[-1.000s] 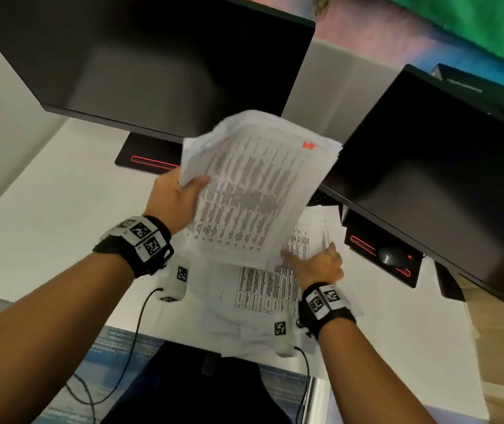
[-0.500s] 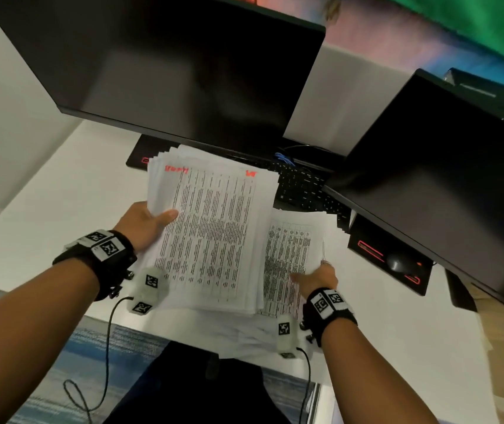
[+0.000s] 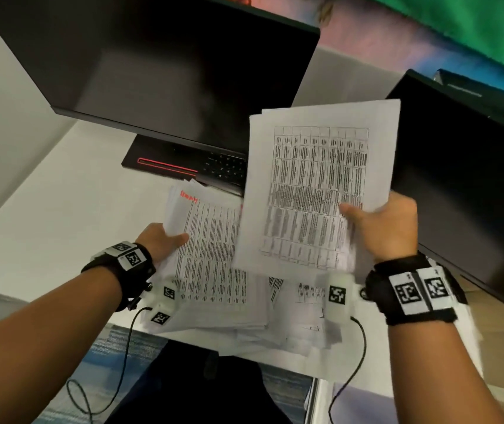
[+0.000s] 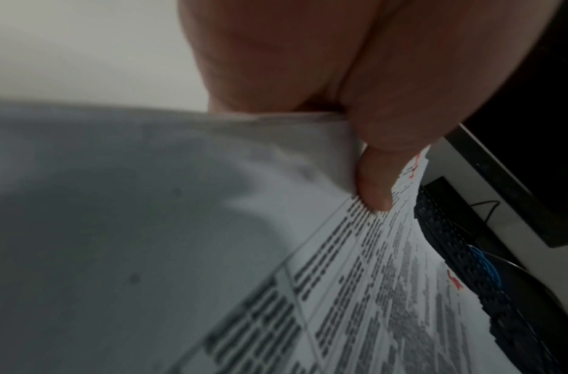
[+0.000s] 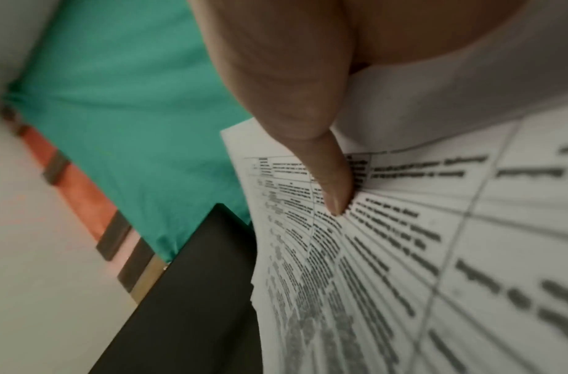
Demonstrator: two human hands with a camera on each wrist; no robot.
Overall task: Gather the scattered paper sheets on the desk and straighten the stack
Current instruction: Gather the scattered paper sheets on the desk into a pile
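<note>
Mid-gather, judging by the layout: two bundles in hand, more loose white printed sheets (image 3: 311, 325) lying on the white table (image 3: 45, 209), nearest the front edge, partly under the held bundle, fanned and skewed.

Left hand (image 3: 160, 243) pinching the thick stack of white printed pages with red header marks (image 3: 210, 258) at its left long edge, thumb (image 4: 372, 182) on top, other fingers hidden below. Stack low over the loose sheets, touching or just above them, cannot tell which. Long axis running away from the body, red header end pointing toward the black keyboard (image 3: 223, 169). Edges visibly stepped, not squared.

Right hand (image 3: 382, 231) pinching the thinner bundle of white pages with a black-ruled table print (image 3: 318, 191) at its lower right corner, thumb (image 5: 333, 182) pressed on the printed face, fingers behind. Bundle raised, well off the table, right of and overlapping the left-hand stack's far right corner in the head view. Long axis also near-to-far, tipped slightly right, top edge toward the two dark monitors beyond the keyboard.

Next move likely: lay right bundle onto left stack, long axes matched, header ends the same way. Then scoop the remaining loose sheets, tap edges on the table. Thin bundle floppy, held by one corner only; likely to droop or fan if swung fast.
</note>
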